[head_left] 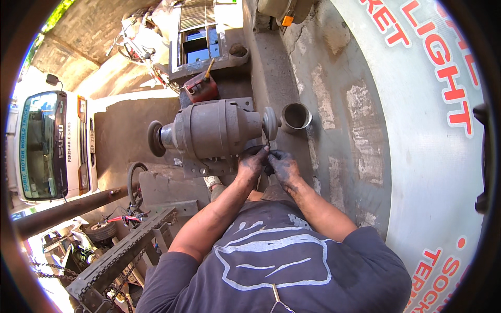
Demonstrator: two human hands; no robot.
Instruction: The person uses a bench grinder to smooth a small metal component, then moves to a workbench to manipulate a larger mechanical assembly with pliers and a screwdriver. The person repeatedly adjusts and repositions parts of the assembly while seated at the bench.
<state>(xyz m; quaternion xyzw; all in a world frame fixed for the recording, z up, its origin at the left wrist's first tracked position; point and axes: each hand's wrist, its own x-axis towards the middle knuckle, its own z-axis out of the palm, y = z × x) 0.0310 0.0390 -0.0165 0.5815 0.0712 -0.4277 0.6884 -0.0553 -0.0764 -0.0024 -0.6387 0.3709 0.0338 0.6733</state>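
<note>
Filling the lower middle of the frame, a dark shirt (271, 255) with pale print is seen nearest. Beyond it, near the centre, the left hand (253, 163) and the right hand (285, 167), both smudged black, are brought together. A thin dark piece (268, 144) appears to be pinched in a narrow grip at the left fingertips; the right fingers are curled close beside it, but whether the piece is held by them too cannot be told. The piece is pointed up at the grey wheel (270, 123) on the right end of the grinder (214, 128); whether the two are touching cannot be made out. A second, darker wheel (155, 138) is mounted on the grinder's left end. Judging by this pose, the piece seems to be being ground or lined up for grinding, and for the next move a steady angle, light pressure and fingertips kept clear of the rim are called for. Just right of the grey wheel, a round can (295, 119) is placed, and past the grinder, higher in the frame, a red jug (202, 88) is seen. Farther off, a white truck (74, 143) is parked at the frame's left edge.
</note>
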